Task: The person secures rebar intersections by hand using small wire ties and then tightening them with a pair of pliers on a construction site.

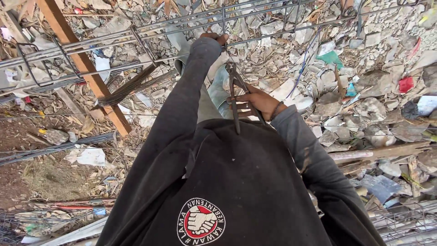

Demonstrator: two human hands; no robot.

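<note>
Two hands: both busy, one up high, one close to the chest
Left hand (215, 37): reaching up, fingers curled around a bar of the rebar cage (136, 34)
Right hand (257, 101): fingers wrapped tight round the pincers (236, 91), wrist has a dark bracelet
Pincers: dark, rusty-looking metal, long thin handles, jaws pointing up toward the cage, just below the left hand
Rebar cage: long grey bars with square stirrups, lying across a wooden plank (84, 64)
Ground: rubble and scraps everywhere, loose tie wire bundle (132, 86) hanging under the cage
</note>
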